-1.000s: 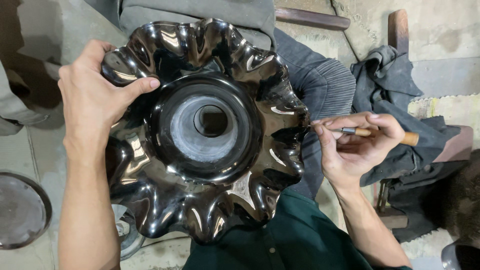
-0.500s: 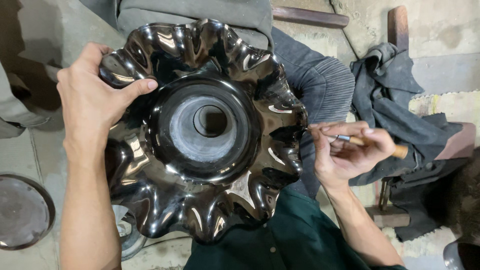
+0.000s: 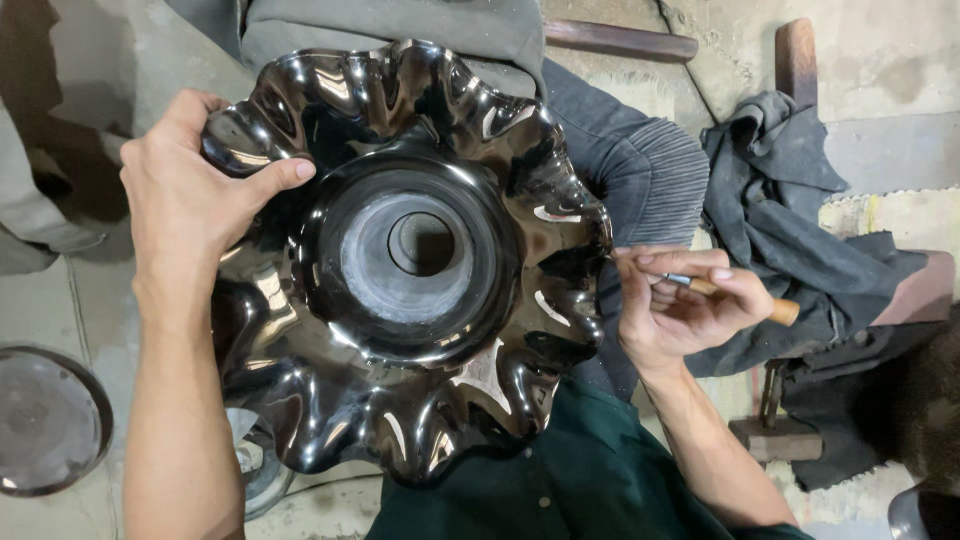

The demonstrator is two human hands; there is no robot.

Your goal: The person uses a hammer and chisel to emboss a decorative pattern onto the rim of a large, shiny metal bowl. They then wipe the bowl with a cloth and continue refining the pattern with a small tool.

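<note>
A large glossy black bowl (image 3: 400, 270) with a wavy, fluted rim fills the middle of the view, its grey centre ring with a hole facing me. My left hand (image 3: 190, 200) grips its upper left rim, thumb lying across the dark surface. My right hand (image 3: 680, 305) holds a thin tool with a wooden handle (image 3: 745, 297), its metal tip pointing at the bowl's right edge. The bowl rests over my lap, on dark trousers (image 3: 640, 170).
A crumpled dark grey cloth (image 3: 800, 220) lies on the right by a wooden block (image 3: 775, 435). A round metal dish (image 3: 45, 420) sits on the concrete floor at lower left. Another person's clothing shows at the far left edge.
My right hand with the tool has shifted slightly down and toward the bowl's right rim. The left hand and bowl stay nearly still.
</note>
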